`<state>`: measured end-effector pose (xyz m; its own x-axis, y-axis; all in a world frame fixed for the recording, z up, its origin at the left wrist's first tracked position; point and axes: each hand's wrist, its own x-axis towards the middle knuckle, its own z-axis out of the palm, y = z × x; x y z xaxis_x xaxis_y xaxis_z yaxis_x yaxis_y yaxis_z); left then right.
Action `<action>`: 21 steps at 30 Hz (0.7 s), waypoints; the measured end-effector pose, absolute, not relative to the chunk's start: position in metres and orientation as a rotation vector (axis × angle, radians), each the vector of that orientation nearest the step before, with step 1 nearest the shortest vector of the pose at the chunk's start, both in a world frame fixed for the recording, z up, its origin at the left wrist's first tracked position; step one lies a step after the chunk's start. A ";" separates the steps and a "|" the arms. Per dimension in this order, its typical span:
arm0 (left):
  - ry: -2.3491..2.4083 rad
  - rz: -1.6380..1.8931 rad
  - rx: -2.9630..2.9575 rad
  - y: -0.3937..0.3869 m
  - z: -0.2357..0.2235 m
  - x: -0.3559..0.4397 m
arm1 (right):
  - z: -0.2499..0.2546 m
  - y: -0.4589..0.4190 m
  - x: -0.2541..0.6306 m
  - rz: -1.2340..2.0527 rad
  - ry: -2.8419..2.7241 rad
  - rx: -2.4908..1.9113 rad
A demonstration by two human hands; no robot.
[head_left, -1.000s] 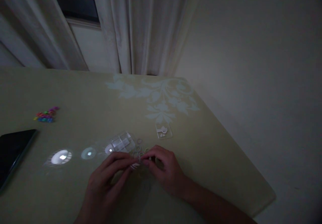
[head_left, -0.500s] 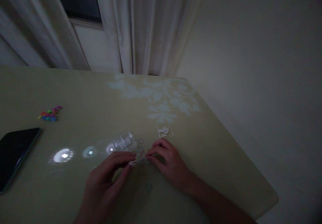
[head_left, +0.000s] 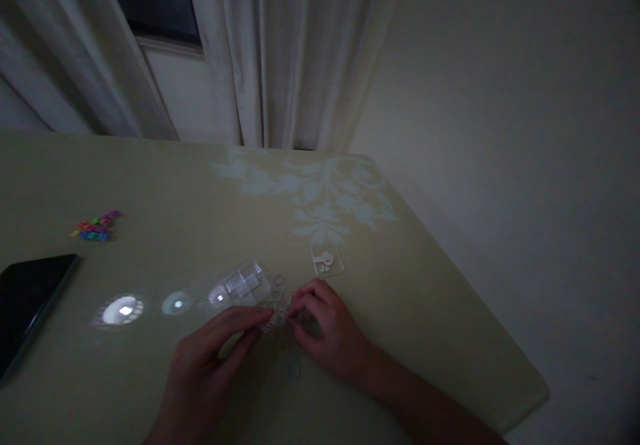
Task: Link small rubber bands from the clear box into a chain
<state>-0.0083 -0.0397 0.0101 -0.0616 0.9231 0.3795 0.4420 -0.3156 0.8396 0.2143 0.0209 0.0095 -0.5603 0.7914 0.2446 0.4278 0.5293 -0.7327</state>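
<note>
My left hand (head_left: 213, 351) pinches a few small pale rings (head_left: 267, 325) between thumb and fingertips, at the near side of a loose group of similar thin rings (head_left: 278, 295) on the table. Just right of them, my right hand (head_left: 327, 321) reaches into the group with its fingers drawn together. Whatever its fingertips hold is too small and dark to make out. Two more thin rings (head_left: 294, 367) lie closer to me, below the hands. Touching the group on its left is a clear plastic box (head_left: 246, 283) divided into compartments.
A clear square lid or card (head_left: 327, 259) with a white print lies beyond my right hand. To the left are a pile of small bright-coloured pieces (head_left: 95, 226) and a dark phone or tablet (head_left: 35, 298). The table's (head_left: 450, 338) edge slants down the right side, beside a wall.
My right hand has shifted slightly left and its fingertips have moved further into the ring group. A ring near me shows more clearly. The left hand keeps its pinch.
</note>
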 end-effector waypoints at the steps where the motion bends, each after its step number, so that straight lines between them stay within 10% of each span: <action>1: 1.433 1.364 1.768 -0.039 0.010 -0.008 | 0.012 0.022 0.215 0.916 -2.135 -0.988; 10: 1.313 1.299 1.783 -0.038 0.005 -0.002 | 0.024 0.015 0.212 1.289 -1.939 -0.864; 21: 1.449 1.308 1.664 -0.040 0.017 -0.005 | 0.025 0.051 0.241 0.929 -1.998 -1.092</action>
<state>-0.0052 -0.0396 0.0175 -0.0643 0.9517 0.3003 0.3959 -0.2519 0.8831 0.2413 0.0515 0.0248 -0.4260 0.8789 0.2147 0.4026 0.3967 -0.8250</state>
